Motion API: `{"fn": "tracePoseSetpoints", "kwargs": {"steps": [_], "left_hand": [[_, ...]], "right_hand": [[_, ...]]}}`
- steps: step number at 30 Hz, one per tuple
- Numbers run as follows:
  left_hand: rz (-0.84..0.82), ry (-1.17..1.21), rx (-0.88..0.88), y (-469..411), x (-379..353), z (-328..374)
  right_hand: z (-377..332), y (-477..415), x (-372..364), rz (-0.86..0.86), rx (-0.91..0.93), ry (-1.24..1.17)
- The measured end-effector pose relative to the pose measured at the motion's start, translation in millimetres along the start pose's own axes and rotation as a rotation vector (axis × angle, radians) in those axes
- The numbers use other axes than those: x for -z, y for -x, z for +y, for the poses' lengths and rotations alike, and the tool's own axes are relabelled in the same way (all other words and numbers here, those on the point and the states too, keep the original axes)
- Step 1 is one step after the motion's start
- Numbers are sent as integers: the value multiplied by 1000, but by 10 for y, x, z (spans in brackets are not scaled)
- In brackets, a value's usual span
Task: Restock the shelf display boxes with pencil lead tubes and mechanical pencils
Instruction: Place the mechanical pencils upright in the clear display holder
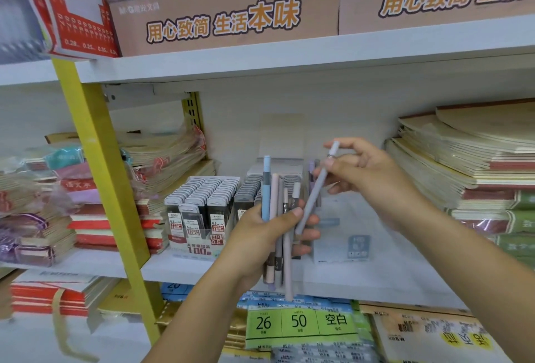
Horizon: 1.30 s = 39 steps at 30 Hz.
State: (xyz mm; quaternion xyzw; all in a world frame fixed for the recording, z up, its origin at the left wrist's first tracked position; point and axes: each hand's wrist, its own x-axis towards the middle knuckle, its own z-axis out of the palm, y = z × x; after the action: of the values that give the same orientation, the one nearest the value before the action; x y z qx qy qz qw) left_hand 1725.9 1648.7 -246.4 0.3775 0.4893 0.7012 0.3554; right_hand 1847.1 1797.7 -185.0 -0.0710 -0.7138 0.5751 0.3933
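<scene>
The white shelf runs across the middle of the frame, under a row of brown printed cartons along the top; stacked notebooks fill its right side; the display box of pencil lead tubes sits left of centre, already packed in tight rows with labels facing out, so that part looks stocked; just right of it, behind the hands, stands a pale translucent display box, which is probably where the pencils belong, though how full it is cannot be told; the left hand, at centre frame, serves as the supply, its fingers and thumb wrapped round a bundle of mechanical pencils held close to the box so each one travels little; the bundle's long axis is near upright, upper ends toward the top of the frame, lower ends hanging below the palm past the shelf's front edge; the right hand, right of centre, pinches a single grey-lilac pencil near its top between thumb and fingertips, apparently singling it out; it slants steeply, pale capped end toward the upper right, lower end down-left beside the left thumb.
</scene>
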Motion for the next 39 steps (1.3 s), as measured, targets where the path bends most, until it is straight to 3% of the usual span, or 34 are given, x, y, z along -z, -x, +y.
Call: {"fn": "tracePoseSetpoints", "kwargs": {"steps": [3, 5, 8, 12, 26, 34, 37, 39], "left_hand": [[46, -58, -5, 2, 58, -14], [66, -65, -15, 2, 81, -18], [72, -72, -28, 1, 98, -16], [71, -95, -34, -8, 125, -35], [112, -64, -22, -70, 172, -54], [128, 27, -34, -73, 128, -29], [107, 31, -31, -54, 112, -18], [104, 19, -25, -46, 91, -6]], "right_hand": [[-54, -117, 185, 184, 121, -17], [-42, -235, 302, 230, 186, 182], [91, -401, 357, 90, 138, 644], [317, -491, 310, -49, 151, 880], [486, -502, 209, -17, 166, 998], [463, -517, 143, 2, 202, 1221], [335, -330, 83, 119, 342, 1076], [247, -141, -3, 98, 293, 836]]}}
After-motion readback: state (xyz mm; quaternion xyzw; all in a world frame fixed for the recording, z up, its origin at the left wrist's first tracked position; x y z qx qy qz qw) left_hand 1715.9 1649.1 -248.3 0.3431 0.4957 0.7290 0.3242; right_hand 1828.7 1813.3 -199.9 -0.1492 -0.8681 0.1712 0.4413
